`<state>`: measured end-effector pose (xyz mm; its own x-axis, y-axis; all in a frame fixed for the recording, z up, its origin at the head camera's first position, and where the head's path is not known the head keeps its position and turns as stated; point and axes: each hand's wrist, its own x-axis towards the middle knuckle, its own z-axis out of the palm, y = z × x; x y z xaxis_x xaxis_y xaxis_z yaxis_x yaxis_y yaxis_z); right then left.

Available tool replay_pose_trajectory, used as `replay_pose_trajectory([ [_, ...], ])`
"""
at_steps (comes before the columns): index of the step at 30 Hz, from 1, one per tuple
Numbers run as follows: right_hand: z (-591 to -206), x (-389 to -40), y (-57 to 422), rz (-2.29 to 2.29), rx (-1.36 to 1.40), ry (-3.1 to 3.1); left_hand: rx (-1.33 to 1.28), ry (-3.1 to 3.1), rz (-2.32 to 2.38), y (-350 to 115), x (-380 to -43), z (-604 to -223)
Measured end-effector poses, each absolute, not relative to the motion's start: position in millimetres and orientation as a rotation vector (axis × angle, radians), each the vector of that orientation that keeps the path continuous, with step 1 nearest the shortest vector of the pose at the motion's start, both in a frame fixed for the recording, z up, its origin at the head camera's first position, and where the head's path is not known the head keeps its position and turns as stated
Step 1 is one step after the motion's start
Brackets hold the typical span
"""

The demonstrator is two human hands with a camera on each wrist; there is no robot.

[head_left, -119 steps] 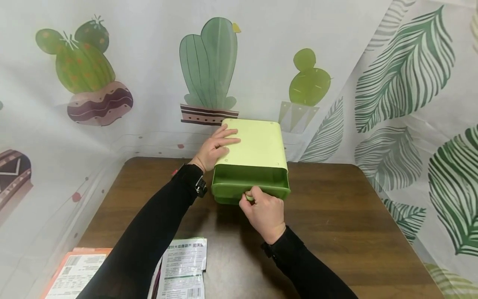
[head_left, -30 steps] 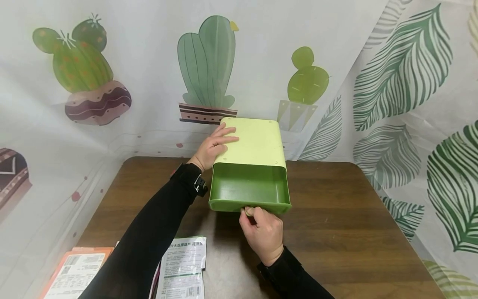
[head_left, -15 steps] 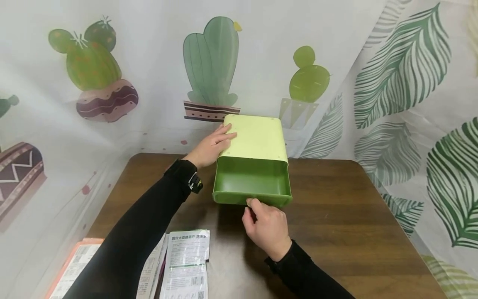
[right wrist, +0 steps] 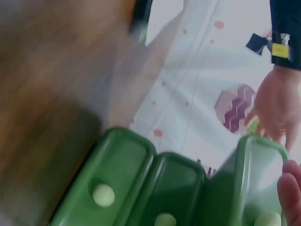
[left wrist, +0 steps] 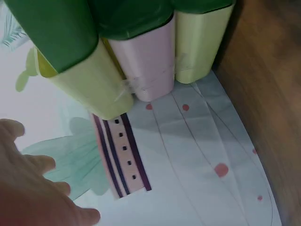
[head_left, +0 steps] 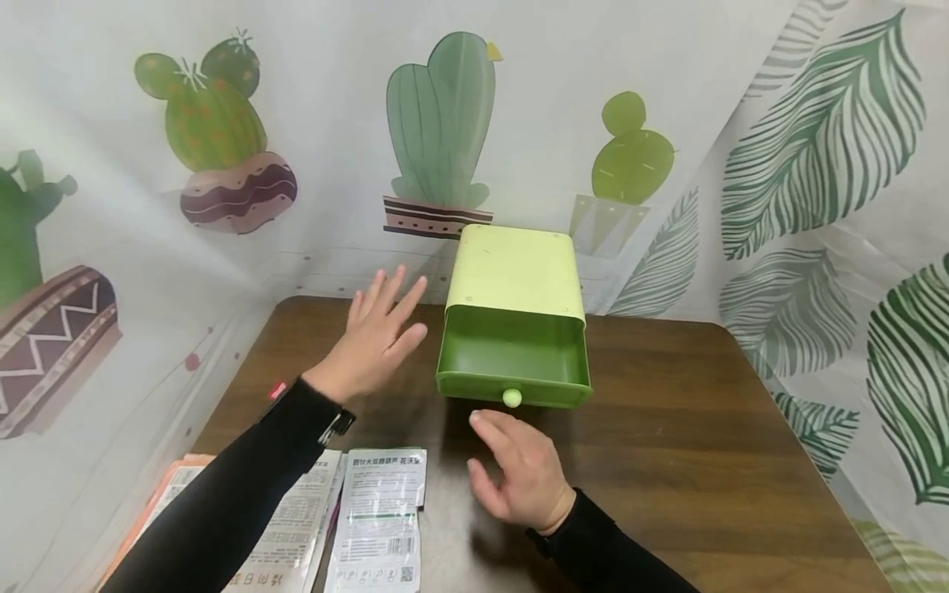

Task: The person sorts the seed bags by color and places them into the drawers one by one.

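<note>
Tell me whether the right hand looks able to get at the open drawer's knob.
Likely yes: the right hand is empty and close to the knob, nothing shows between them, and the left hand is off to the left, out of the way.

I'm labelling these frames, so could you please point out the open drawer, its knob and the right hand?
Open drawer (head_left: 513,356), head view: bare interior.
Knob (head_left: 512,398), head view: rounded front.
Right hand (head_left: 523,472), head view: back of the hand.

Head view forward-down, wrist views closer, all showing drawer unit (head_left: 515,270)
</note>
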<state>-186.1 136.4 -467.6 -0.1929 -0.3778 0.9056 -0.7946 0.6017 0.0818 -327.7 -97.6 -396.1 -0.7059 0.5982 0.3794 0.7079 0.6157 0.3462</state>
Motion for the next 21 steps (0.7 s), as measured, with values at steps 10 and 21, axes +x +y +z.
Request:
replay_pose_trajectory([
  [10, -494.9, -185.4, 124.1, 0.433, 1.111, -2.197, -0.817, -2.943, -0.319, -109.4, -201.0, -449.3],
  [21, -512.2, -194.9, 100.4, 0.080, 1.114, -2.843, -0.998, -2.959, -0.172, -110.0, -149.7, -496.7],
])
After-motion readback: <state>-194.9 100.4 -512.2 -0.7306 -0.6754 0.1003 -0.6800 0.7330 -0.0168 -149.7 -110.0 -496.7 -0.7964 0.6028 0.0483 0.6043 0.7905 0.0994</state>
